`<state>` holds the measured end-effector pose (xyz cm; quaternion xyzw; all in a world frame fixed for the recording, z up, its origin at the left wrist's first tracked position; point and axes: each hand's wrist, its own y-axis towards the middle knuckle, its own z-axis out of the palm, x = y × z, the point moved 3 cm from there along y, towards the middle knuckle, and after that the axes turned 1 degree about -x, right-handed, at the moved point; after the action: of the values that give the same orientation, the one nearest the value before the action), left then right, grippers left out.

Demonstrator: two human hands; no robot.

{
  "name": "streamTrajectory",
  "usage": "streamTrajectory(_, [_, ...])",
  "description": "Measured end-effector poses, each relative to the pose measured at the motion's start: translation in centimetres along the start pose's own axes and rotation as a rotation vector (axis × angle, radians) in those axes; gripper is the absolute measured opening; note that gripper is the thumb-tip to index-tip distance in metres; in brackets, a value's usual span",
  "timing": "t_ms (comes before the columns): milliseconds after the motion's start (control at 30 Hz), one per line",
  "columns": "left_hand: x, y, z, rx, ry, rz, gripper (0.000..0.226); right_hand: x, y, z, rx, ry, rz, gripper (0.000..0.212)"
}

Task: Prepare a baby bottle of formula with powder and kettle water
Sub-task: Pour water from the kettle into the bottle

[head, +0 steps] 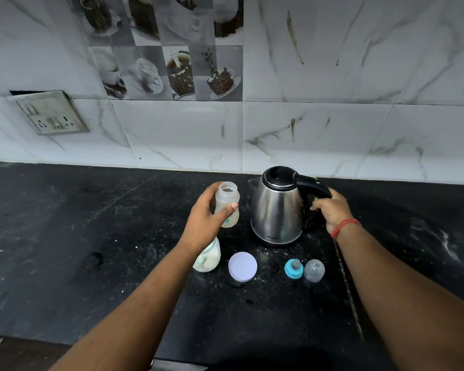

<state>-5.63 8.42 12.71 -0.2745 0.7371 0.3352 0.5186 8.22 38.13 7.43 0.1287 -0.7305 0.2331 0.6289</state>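
Note:
My left hand (pixel 206 218) grips an uncapped clear baby bottle (pixel 228 202), held upright just left of the kettle, with pale contents in its lower part. My right hand (pixel 332 210) is closed around the black handle of a steel kettle (pixel 277 210) that stands on the black counter (pixel 91 250) with its lid open. A glass jar of white powder (pixel 209 257) sits below my left wrist, partly hidden by it. Its pale round lid (pixel 242 265) lies to the right. The blue teat ring (pixel 294 268) and clear bottle cap (pixel 314 270) lie in front of the kettle.
A marble-tiled wall (pixel 332 129) rises right behind the counter, with a socket plate (pixel 50 113) at the left. White powder specks dot the counter around the jar. A thin cord (pixel 348 290) runs down along my right forearm. The counter's front edge is near the bottom.

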Motion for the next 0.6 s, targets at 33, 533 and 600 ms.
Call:
streamTrajectory(33, [0.1, 0.0, 0.3, 0.002, -0.011, -0.003, 0.039, -0.5, 0.1, -0.3, -0.018, -0.008, 0.011, 0.046])
streamTrajectory(533, [0.5, -0.5, 5.2, 0.077, -0.03, -0.002, 0.044, -4.0, -3.0, -3.8, -0.186, -0.312, -0.004, 0.039])
streamTrajectory(600, [0.6, -0.7, 5.6, 0.092, -0.013, 0.0, 0.045, -5.2, -4.1, -4.3, -0.176, -0.345, -0.053, 0.035])
